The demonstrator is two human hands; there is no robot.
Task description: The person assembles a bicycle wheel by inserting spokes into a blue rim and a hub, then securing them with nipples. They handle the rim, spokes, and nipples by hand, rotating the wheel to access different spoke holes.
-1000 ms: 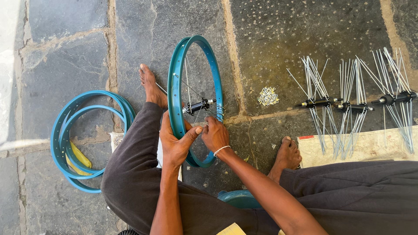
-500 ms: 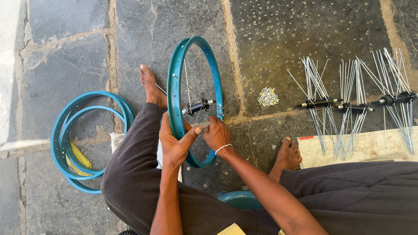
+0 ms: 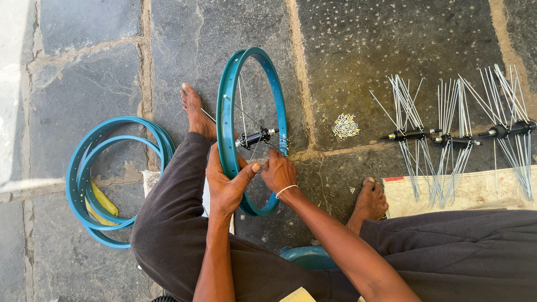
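Observation:
A teal bicycle rim (image 3: 226,106) stands upright on the stone floor between my legs, with a black hub (image 3: 254,137) and a few thin spokes inside it. My left hand (image 3: 226,182) grips the near left side of the rim, thumb stretched across. My right hand (image 3: 278,172) is closed by the rim's right edge, fingers pinched on a spoke end at the rim. A white band sits on that wrist. My bare left foot (image 3: 196,112) rests beside the rim.
Stacked teal rims (image 3: 84,168) lie on the floor at left, with something yellow inside. Three hubs with fanned spokes (image 3: 456,137) lie at right, partly on a pale sheet (image 3: 481,193). A small pile of nipples (image 3: 345,126) sits on the stone. My right foot (image 3: 369,201) is nearby.
Almost nothing has shifted. My left thumb has stretched slightly further toward my right hand, and both hands stay on the rim.

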